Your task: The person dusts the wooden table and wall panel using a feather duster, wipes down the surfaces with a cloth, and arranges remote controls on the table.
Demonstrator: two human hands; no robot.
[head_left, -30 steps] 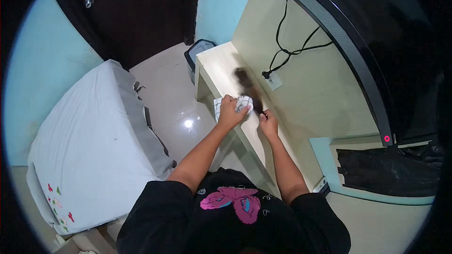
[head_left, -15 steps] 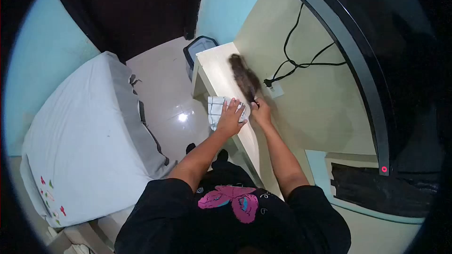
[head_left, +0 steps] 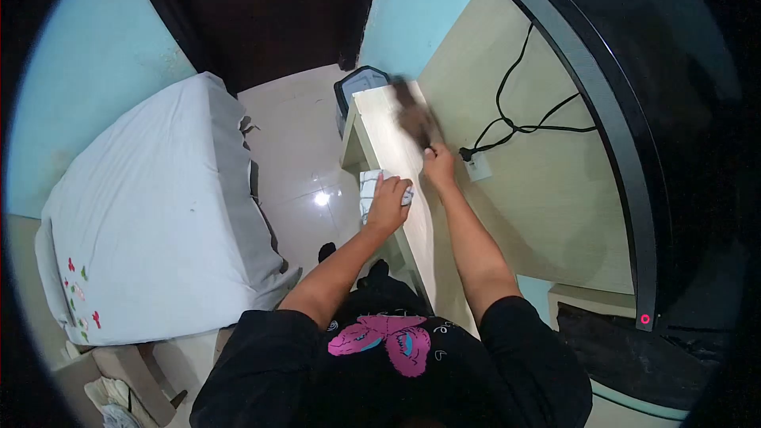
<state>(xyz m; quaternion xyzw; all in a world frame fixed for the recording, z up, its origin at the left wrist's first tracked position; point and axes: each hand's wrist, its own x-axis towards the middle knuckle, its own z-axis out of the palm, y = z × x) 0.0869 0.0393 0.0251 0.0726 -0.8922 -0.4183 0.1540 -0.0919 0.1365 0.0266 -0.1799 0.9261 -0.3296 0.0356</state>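
Observation:
My right hand (head_left: 439,166) is closed round the handle end of a brown feathery duster (head_left: 414,115), which is blurred and lies over the far part of a narrow pale shelf top (head_left: 380,117). Nearer me, my left hand (head_left: 390,203) has its fingers curled on a white cloth with dark grid lines (head_left: 369,189). The cloth hangs partly over the shelf's left edge.
Beyond the shelf's far end stands a grey bin (head_left: 363,79). A bed with a white sheet (head_left: 158,214) is at the left, a dark door (head_left: 269,16) ahead. Black cables (head_left: 507,123) run to a wall socket (head_left: 479,167), beside a large black screen (head_left: 690,150).
My right hand and the duster have moved farther along the shelf, toward its far end. The fingers of my left hand, spread half a second ago, are now curled on the cloth. The view has shifted.

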